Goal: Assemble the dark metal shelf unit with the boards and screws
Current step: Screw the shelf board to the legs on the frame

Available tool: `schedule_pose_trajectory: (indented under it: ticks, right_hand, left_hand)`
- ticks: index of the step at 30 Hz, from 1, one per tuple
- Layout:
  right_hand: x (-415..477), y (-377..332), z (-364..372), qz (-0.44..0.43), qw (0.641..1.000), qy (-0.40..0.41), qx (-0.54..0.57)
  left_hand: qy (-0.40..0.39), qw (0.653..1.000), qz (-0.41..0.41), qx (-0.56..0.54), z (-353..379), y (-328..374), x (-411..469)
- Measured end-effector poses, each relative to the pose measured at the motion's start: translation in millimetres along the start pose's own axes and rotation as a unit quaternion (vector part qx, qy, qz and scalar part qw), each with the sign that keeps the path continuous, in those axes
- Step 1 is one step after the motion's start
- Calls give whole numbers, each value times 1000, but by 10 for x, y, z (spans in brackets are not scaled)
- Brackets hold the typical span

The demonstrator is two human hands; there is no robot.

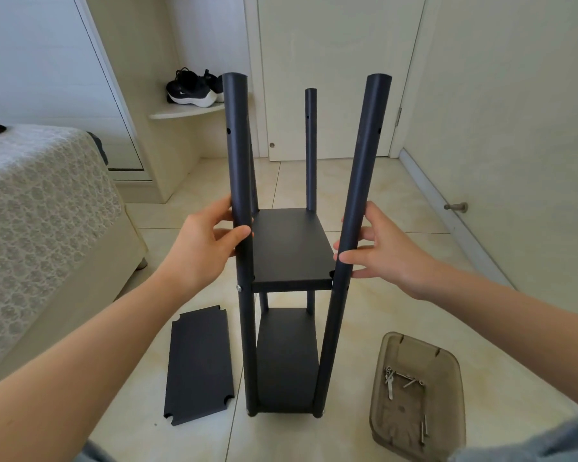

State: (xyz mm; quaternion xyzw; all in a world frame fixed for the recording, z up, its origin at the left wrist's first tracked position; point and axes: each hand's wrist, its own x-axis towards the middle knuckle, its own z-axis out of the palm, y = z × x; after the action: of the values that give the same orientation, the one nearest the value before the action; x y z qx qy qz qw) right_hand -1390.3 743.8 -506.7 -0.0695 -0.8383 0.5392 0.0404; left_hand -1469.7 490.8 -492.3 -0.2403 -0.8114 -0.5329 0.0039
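The dark metal shelf unit stands upright on the tiled floor, four posts pointing up. It carries a middle board [292, 248] and a bottom board [286, 358]. My left hand [204, 245] grips the near left post [237, 145] just above the middle board, thumb across its front. My right hand [384, 251] holds the near right post [364, 155] at the same height, its fingers reaching round behind. A silver screw head [238, 287] shows in the left post at the middle board's level. A loose dark board [199, 365] lies flat on the floor to the left of the unit.
A translucent brown tray [447, 378] holding several screws [401, 381] sits on the floor at the right. A bed [40, 211] with a lace cover stands at the left. Behind the unit is a closed white door [331, 61]; a doorstop [456, 207] sticks out from the right wall.
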Motion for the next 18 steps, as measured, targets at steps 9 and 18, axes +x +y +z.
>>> schedule_pose_trajectory:
  ticks: [9, 18]
  right_hand:
    - [-34, 56, 104, -12, 996, -30, -81]
    - [-51, 169, 161, -17, 991, -55, -123]
  left_hand:
    - [11, 994, -57, 93, -53, -93, -84]
    - [-30, 986, -67, 147, -19, -215, -223]
